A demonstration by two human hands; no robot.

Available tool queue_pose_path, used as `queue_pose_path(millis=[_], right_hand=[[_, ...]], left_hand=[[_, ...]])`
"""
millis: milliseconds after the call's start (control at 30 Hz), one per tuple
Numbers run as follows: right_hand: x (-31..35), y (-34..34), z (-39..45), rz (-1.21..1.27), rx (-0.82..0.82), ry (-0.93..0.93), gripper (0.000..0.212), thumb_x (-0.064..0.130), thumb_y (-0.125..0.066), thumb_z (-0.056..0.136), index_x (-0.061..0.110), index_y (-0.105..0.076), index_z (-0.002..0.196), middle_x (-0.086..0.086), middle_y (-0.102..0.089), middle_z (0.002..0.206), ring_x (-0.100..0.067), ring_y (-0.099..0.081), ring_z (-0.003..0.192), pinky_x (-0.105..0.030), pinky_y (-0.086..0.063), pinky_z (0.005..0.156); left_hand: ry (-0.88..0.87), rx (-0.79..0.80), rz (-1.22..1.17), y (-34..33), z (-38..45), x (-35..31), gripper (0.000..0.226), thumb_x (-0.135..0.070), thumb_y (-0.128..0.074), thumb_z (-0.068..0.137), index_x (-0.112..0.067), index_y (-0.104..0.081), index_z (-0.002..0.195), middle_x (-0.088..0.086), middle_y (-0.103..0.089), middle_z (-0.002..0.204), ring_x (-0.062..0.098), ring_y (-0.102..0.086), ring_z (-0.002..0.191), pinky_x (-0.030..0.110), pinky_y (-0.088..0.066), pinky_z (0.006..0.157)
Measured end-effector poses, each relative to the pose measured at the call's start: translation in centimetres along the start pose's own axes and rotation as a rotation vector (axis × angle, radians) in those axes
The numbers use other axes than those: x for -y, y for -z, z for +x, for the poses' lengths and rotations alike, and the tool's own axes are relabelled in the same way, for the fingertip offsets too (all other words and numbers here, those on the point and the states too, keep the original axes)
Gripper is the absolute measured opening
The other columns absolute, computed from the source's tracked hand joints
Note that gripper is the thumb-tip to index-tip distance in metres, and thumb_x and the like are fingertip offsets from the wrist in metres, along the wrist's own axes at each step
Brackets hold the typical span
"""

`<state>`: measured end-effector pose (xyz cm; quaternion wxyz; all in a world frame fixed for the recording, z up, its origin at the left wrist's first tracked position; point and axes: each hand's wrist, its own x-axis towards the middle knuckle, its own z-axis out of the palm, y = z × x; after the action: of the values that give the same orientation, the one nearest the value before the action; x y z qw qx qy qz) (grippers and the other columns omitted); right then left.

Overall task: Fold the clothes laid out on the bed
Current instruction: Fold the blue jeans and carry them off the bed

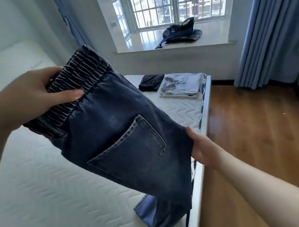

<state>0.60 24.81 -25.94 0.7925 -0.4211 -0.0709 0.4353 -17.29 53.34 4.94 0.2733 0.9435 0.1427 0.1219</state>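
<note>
My left hand [37, 93] pinches the jeans [120, 134] by the elastic waistband at upper left; my right hand [200, 148] grips their edge. They hang above the bed [38, 193], long axis running diagonally down-right.

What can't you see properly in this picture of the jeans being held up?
Head view only:
- The right hand: its fingers are hidden behind the jeans.
- The jeans' legs: the lower ends bunch on the mattress, so their length is unclear.
- The left hand: its fingers are tucked behind the waistband.
- The dark folded garment and the pale folded pile: too small to identify.
</note>
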Motion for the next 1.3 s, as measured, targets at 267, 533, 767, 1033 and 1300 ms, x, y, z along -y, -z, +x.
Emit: queue_pose_path(millis=[267, 533, 767, 1033, 1300], right_hand=[[13.9, -0.8, 9.2, -0.114, 0.062, 0.198, 0.047, 0.032, -0.059, 0.089, 0.004, -0.057, 0.127, -0.013, -0.067, 0.117, -0.023, -0.064, 0.106, -0.033, -0.053, 0.094], [28.3, -3.0, 19.4, -0.415, 0.063, 0.344, 0.014, 0.025, -0.063, 0.094, 0.013, -0.07, 0.097, -0.002, -0.073, 0.085, -0.014, -0.065, 0.077, -0.027, -0.055, 0.072], [40.0, -6.2, 25.5, -0.846, 0.024, 0.694, 0.009, 0.032, -0.068, 0.09, 0.026, -0.071, 0.096, 0.017, -0.074, 0.082, 0.002, -0.066, 0.08, -0.012, -0.048, 0.072], [38.7, -7.0, 31.3, -1.116, 0.187, 0.657, 0.006, 0.033, -0.075, 0.084, 0.035, -0.07, 0.082, 0.023, -0.069, 0.079, 0.019, -0.059, 0.07, 0.002, -0.037, 0.063], [22.8, -3.6, 37.4, -1.243, 0.374, 0.18, 0.02, 0.02, -0.072, 0.088, 0.009, -0.072, 0.105, 0.002, -0.07, 0.088, 0.001, -0.059, 0.073, -0.003, -0.043, 0.062]], left_hand=[[0.046, -0.283, -0.125, 3.9, 5.2, 2.2, 0.064, -0.062, -0.082, 0.062, -0.042, -0.065, 0.12, -0.015, -0.075, 0.092, 0.006, -0.073, 0.075, 0.026, -0.057, 0.053], [0.121, -0.467, -0.247, 3.8, 9.9, 0.7, 0.063, -0.06, -0.084, 0.061, -0.034, -0.068, 0.116, -0.008, -0.076, 0.095, 0.011, -0.074, 0.08, 0.023, -0.057, 0.059], [0.19, -0.562, -0.407, 1.4, 12.8, -1.5, 0.07, -0.064, -0.087, 0.051, -0.029, -0.07, 0.109, 0.001, -0.076, 0.099, 0.019, -0.074, 0.082, 0.026, -0.057, 0.059], [0.362, -0.579, -0.547, -6.3, 10.0, -0.7, 0.06, -0.056, -0.088, 0.054, -0.031, -0.071, 0.105, 0.003, -0.075, 0.104, 0.02, -0.073, 0.092, 0.024, -0.058, 0.067], [0.692, -0.592, -0.614, -19.9, 1.2, 4.3, 0.051, -0.03, -0.076, 0.072, -0.031, -0.057, 0.119, -0.007, -0.071, 0.112, 0.01, -0.068, 0.102, 0.032, -0.051, 0.086]])
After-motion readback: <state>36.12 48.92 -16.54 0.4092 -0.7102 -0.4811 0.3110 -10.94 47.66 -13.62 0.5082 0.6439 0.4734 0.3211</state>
